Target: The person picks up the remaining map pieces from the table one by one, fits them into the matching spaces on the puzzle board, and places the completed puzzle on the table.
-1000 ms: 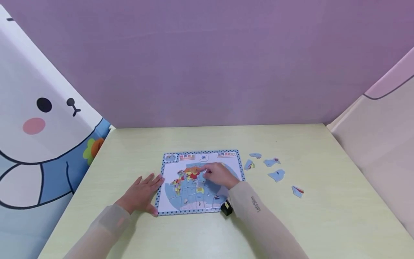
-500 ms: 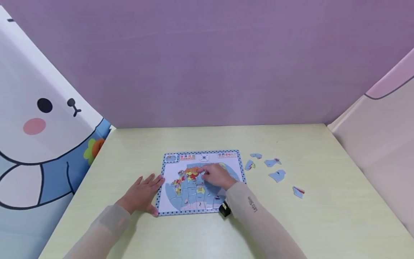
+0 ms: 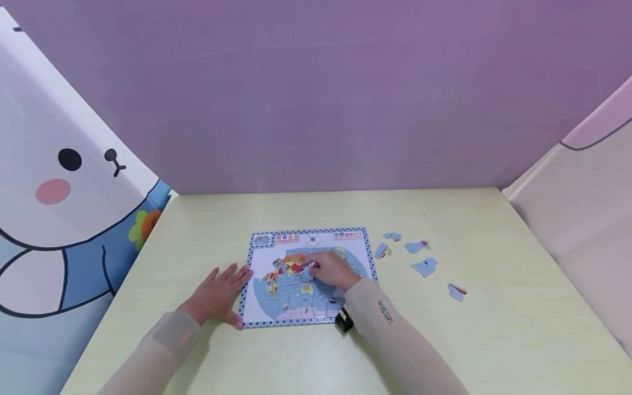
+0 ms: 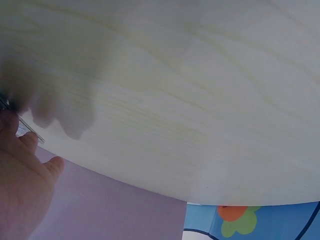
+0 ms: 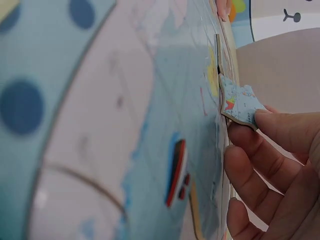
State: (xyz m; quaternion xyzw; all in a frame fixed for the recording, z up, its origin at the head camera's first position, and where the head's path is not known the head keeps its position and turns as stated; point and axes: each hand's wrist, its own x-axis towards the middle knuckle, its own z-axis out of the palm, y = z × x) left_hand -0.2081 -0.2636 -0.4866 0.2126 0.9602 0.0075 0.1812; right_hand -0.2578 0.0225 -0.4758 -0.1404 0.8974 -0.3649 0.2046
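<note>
A world-map jigsaw board [image 3: 263,257] with a dotted blue border lies on the table, much of its map filled with pieces. My left hand [image 3: 217,293] rests at the board's left edge, fingers spread, fingertips on the border; in the left wrist view only part of this hand [image 4: 22,185] shows. Over the middle of the map, my right hand [image 3: 333,269] pinches a light blue puzzle piece [image 5: 240,102] between thumb and fingers. The piece is tilted, its lower edge right at the map surface in the right wrist view. From the head, the hand mostly hides it.
Several loose puzzle pieces [image 3: 425,267] lie on the table [image 3: 518,329] right of the board, one with a red stripe [image 3: 457,292] nearest the front. A small black block [image 3: 344,320] sits at the right wrist. A purple backdrop [image 3: 336,109] stands behind the table.
My right hand has shifted slightly left over the map, still pinching the puzzle piece. The left hand stays on the border, and the loose pieces lie as before.
</note>
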